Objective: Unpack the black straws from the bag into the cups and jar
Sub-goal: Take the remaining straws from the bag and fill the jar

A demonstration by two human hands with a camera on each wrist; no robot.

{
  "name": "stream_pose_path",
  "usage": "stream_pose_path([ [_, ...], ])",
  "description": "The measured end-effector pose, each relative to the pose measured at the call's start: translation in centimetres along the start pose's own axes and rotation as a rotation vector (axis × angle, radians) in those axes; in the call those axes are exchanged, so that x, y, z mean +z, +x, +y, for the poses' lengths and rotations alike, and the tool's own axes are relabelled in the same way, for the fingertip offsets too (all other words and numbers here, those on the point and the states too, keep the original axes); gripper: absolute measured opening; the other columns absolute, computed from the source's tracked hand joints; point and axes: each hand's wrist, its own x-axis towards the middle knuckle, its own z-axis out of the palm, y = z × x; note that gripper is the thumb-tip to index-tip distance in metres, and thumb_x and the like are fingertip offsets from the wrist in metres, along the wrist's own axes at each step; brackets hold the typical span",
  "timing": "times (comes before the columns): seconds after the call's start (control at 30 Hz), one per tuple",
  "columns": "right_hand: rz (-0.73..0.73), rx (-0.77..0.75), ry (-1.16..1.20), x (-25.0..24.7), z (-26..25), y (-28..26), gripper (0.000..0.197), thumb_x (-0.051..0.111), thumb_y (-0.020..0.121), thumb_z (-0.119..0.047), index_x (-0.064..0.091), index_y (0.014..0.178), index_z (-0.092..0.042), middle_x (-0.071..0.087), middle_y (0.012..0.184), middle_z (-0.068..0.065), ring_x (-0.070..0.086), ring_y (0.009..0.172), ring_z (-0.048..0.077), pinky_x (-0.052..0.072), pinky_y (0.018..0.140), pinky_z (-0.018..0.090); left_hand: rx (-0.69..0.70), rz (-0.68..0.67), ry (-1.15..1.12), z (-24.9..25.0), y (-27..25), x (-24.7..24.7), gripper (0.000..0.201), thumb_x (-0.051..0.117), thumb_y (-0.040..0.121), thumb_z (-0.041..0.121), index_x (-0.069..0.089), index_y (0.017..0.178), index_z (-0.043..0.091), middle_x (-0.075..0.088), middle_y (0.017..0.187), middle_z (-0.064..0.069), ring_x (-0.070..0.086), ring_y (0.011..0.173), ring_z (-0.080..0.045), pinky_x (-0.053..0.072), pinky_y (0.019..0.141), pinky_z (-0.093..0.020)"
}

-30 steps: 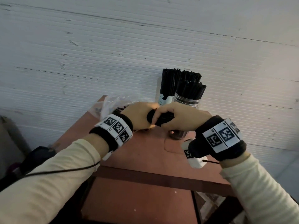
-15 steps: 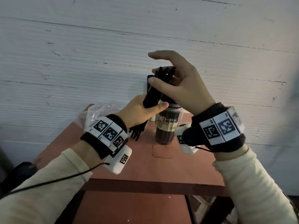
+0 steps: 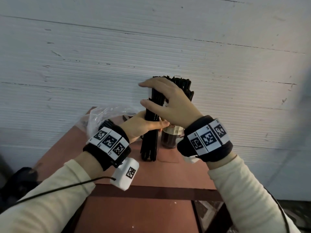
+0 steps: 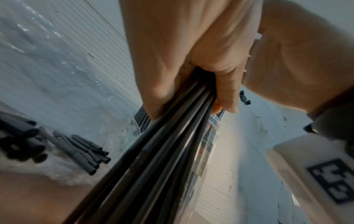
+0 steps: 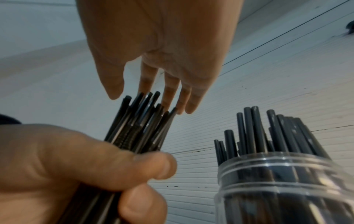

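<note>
So the surface is a reddish-brown table [image 3: 168,172] pushed up against a white ribbed wall. Sitting on it: a clear plastic jar [image 3: 170,138] packed with black straws, and a crumpled clear plastic bag [image 3: 101,115] at the back left corner with more black straws inside, I think lying flat.

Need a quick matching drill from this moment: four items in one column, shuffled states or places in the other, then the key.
Items:
1. left hand
2. right hand
3. jar
4. bag

States:
A. clear plastic, lying on the table, loose straws still inside
B. fingers straight, over the top ends of the bundle
C. grip wrapped round the middle of the upright bundle
D. clear, standing upright, already holds straws

Pairs: 1-C, 2-B, 3-D, 4-A
</note>
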Motion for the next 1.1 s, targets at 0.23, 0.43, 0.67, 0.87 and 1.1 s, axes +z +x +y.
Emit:
stream_pose_path([
  [0.23,-0.066,0.090,0.021,1.5,0.8,-0.7,0.021,0.066,0.088,-0.023,0.069,0.108,-0.016,0.063,0.109,-0.005,0.057,0.105,0.007,0.041,0.096,0.018,-0.103,-0.070,0.067,-1.7,0.3,0.0,0.028,0.077,0.079,0.014,0.066,0.099,-0.001,0.068,0.102,-0.020,0.064,0.103,-0.027,0.047,0.103,-0.040],
  [0.43,-0.043,0.105,0.060,1.4,0.9,-0.9,0.025,0.069,0.085,-0.020,0.069,0.109,-0.015,0.059,0.107,-0.010,0.054,0.105,0.002,0.038,0.096,0.011,-0.201,-0.151,0.147,-2.4,-0.1,0.6,0.030,0.067,0.090,0.032,0.068,0.091,0.002,0.067,0.083,0.000,0.063,0.083,-0.007,0.048,0.090,-0.025],
  [0.67,0.097,0.253,0.096,-0.8,-0.1,-1.7,0.102,0.081,0.066,-0.050,0.025,0.147,-0.025,0.025,0.140,-0.004,0.035,0.130,0.015,0.038,0.109,0.032,-0.020,-0.042,0.173,0.2,-1.3,0.1,0.032,0.059,0.094,0.039,0.058,0.075,0.013,0.057,0.065,0.006,0.059,0.074,-0.009,0.050,0.081,-0.028],
  [0.87,-0.306,0.346,0.336,-0.8,-0.5,-3.0,0.064,0.087,0.062,-0.041,0.060,0.113,-0.015,0.055,0.108,-0.001,0.056,0.100,0.001,0.047,0.084,0.018,0.032,-0.369,0.419,3.1,-3.7,0.4,0.015,0.060,0.094,0.021,0.060,0.079,0.022,0.063,0.080,0.007,0.061,0.080,0.000,0.050,0.079,-0.014],
  [1.1,-0.271,0.307,0.348,-1.8,0.1,-2.2,0.020,0.071,0.085,-0.011,0.062,0.079,0.005,0.062,0.073,0.017,0.061,0.067,0.019,0.052,0.063,0.034,0.012,-0.257,0.237,1.7,-2.4,1.4,0.009,0.071,0.086,0.026,0.064,0.092,0.026,0.068,0.086,0.003,0.066,0.081,-0.004,0.051,0.074,-0.015],
])
